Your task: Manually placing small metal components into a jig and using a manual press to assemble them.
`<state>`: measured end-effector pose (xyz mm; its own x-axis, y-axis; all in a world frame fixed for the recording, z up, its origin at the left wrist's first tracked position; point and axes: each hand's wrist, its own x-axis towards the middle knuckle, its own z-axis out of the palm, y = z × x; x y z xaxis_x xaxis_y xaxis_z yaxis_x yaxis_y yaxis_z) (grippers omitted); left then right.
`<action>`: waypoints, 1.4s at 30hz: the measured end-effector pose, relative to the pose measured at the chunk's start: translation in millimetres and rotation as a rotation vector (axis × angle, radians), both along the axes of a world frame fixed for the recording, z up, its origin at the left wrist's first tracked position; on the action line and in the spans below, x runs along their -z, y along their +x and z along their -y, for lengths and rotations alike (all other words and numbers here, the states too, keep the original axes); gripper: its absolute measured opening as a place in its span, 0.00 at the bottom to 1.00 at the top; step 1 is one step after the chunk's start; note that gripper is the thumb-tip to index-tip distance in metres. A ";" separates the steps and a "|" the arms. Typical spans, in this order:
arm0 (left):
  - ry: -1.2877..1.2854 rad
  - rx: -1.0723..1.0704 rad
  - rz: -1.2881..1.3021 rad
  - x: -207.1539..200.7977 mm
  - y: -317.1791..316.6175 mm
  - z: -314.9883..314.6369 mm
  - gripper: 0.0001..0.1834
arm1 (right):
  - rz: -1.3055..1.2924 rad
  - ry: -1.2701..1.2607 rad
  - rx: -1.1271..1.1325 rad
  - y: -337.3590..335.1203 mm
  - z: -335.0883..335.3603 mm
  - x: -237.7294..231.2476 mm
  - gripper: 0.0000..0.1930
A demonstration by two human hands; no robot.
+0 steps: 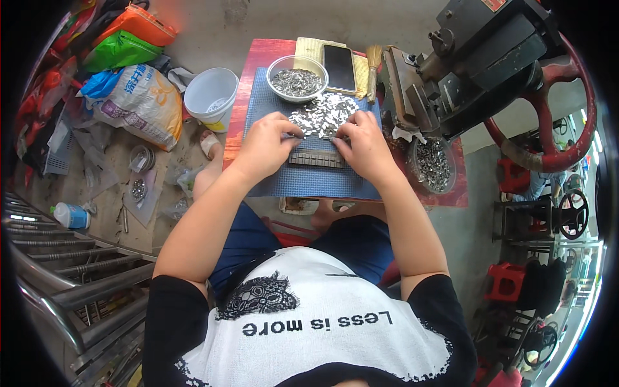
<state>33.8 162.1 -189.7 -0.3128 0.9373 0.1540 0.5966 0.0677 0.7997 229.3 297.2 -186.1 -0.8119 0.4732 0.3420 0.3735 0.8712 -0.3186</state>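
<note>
A loose heap of small silvery metal pieces point(320, 115) lies on a blue ribbed mat point(274, 184). At the heap's left edge is my left hand point(269, 145), its thumb and fingertips pinched together; what they hold, if anything, is too small to make out. On the right edge my right hand point(362, 143) has its fingertips drawn together in the same way, their contents hidden. Between my hands, nearer to me, a dark slotted metal strip point(316, 159) lies flat on the mat. Behind the heap stands a clear bowl point(297, 97) holding more metal pieces.
A phone point(339, 68) rests on a yellow cloth beside a small straw brush point(373, 64). At right, a dark press point(477, 71) with a red handwheel point(545, 151) rises over a tub of metal parts point(432, 169). Left of the table stands a white bucket point(211, 93).
</note>
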 end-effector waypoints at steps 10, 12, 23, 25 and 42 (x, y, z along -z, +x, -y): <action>0.104 0.026 -0.386 3.3 4.5 -13.0 0.09 | -0.212 -0.397 0.044 18.5 27.9 -11.8 0.09; 0.062 0.031 -0.321 0.5 5.8 -7.8 0.08 | -0.240 -0.487 0.033 16.8 36.4 -5.3 0.09; -0.036 0.033 0.314 -0.4 -0.2 18.5 0.05 | -0.161 -0.338 -0.068 22.6 29.6 6.7 0.08; -0.043 0.057 0.258 0.0 3.6 18.1 0.05 | -0.121 -0.399 -0.049 22.6 27.4 5.3 0.07; -0.091 0.091 0.058 -7.8 -0.5 5.5 0.07 | -0.119 -0.070 0.020 -13.7 10.8 9.2 0.08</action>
<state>33.4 156.6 -181.9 -0.2315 0.9715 0.0510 0.5562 0.0891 0.8263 215.6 286.4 -195.4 -0.7578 0.5148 0.4009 0.3465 0.8381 -0.4212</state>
